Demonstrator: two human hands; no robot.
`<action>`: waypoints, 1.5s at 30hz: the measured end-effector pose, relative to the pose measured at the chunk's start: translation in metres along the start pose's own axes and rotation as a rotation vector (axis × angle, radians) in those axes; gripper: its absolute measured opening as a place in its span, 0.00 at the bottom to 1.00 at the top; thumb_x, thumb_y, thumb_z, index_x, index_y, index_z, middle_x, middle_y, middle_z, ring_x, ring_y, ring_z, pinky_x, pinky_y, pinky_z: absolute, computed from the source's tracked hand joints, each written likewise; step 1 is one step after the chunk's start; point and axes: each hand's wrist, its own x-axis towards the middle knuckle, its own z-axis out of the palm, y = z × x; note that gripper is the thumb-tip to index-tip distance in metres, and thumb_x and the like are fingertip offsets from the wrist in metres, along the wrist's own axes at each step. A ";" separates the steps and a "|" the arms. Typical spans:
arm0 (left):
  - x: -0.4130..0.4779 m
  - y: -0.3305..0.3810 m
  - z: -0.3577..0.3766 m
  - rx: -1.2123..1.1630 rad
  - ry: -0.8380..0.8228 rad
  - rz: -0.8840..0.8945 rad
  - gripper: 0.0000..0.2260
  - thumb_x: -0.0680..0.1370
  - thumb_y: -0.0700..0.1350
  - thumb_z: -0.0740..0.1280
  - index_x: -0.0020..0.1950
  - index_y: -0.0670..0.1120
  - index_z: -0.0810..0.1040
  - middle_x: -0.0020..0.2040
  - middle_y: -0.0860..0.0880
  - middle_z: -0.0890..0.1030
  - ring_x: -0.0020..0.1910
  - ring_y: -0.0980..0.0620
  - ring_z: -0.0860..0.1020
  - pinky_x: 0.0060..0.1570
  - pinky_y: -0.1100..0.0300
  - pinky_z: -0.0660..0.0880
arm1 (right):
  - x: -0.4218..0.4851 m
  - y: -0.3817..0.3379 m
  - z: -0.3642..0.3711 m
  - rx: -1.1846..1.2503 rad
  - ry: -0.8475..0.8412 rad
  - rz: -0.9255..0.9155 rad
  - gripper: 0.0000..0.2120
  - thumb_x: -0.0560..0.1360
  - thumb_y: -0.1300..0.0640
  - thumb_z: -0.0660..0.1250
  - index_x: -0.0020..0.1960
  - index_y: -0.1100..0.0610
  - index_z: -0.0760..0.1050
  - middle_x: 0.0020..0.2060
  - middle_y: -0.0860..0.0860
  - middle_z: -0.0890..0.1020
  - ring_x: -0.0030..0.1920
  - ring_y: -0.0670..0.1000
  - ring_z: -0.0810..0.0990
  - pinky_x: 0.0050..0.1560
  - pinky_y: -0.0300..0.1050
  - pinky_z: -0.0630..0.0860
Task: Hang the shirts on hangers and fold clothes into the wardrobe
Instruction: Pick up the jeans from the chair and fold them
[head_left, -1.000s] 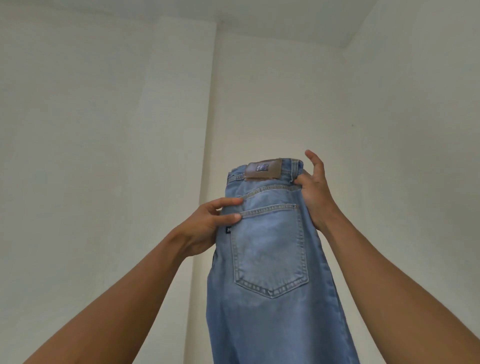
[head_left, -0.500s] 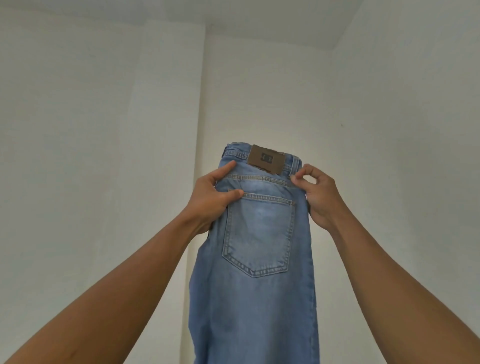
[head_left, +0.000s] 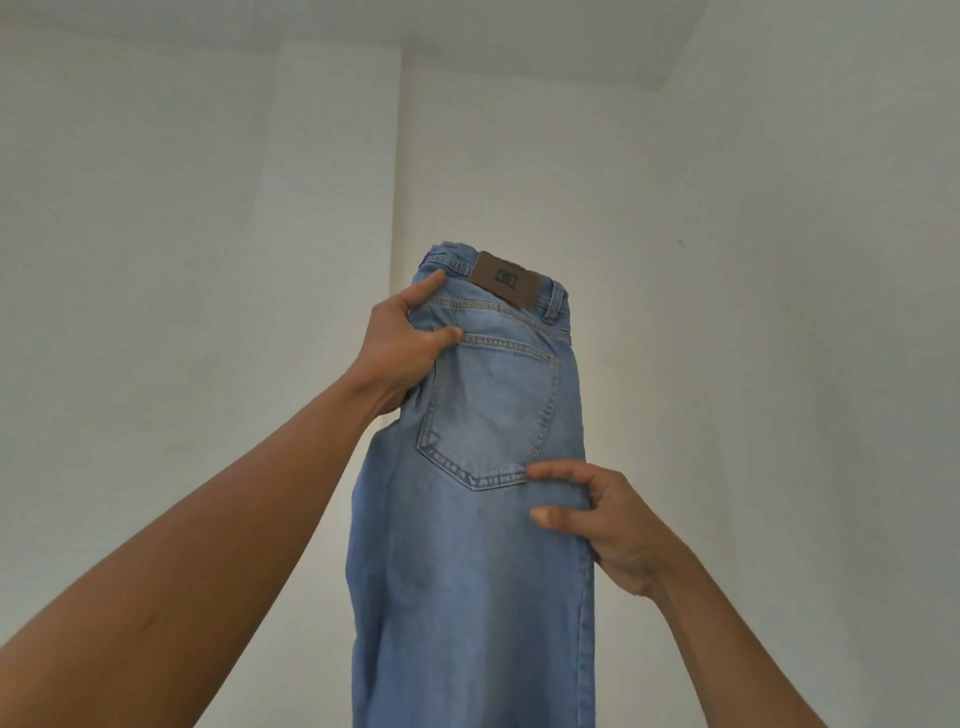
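Two hands, both engaged. The left hand (head_left: 402, 348) grips the jeans (head_left: 467, 571) at their left edge just below the waistband, with the thumb pressed on the denim at the upper left corner of the pocket (head_left: 488, 405). The right hand (head_left: 613, 525) grips the right edge lower down. Its thumb and one finger lie on the front face just beside the pocket's bottom corner, and its remaining fingers are hidden.

One pair of jeans, light blue, is held up in the air, rear side facing the camera, with the legs hanging out of view. One back pocket shows, and one brown patch (head_left: 506, 279) on the waistband. Behind are white walls (head_left: 182, 260) and the ceiling (head_left: 519, 31).
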 end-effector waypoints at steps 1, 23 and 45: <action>0.001 -0.001 -0.003 0.010 -0.021 -0.009 0.33 0.73 0.31 0.73 0.74 0.52 0.71 0.69 0.50 0.74 0.58 0.58 0.78 0.53 0.65 0.79 | 0.001 0.001 0.005 -0.040 0.037 -0.057 0.21 0.64 0.63 0.79 0.56 0.57 0.83 0.56 0.54 0.85 0.57 0.56 0.83 0.56 0.53 0.82; -0.157 -0.108 -0.023 -0.136 -0.228 -0.493 0.58 0.67 0.47 0.81 0.78 0.66 0.40 0.64 0.51 0.79 0.58 0.48 0.82 0.57 0.45 0.80 | 0.041 0.042 0.018 0.023 0.435 -0.063 0.19 0.71 0.62 0.77 0.58 0.48 0.82 0.56 0.47 0.83 0.55 0.47 0.83 0.56 0.46 0.82; -0.139 -0.152 -0.048 0.028 -0.209 -0.389 0.50 0.75 0.38 0.74 0.77 0.69 0.42 0.80 0.61 0.52 0.77 0.54 0.60 0.73 0.50 0.66 | 0.022 0.067 0.001 0.055 0.275 0.207 0.44 0.77 0.66 0.70 0.79 0.37 0.52 0.62 0.60 0.79 0.54 0.57 0.85 0.55 0.57 0.82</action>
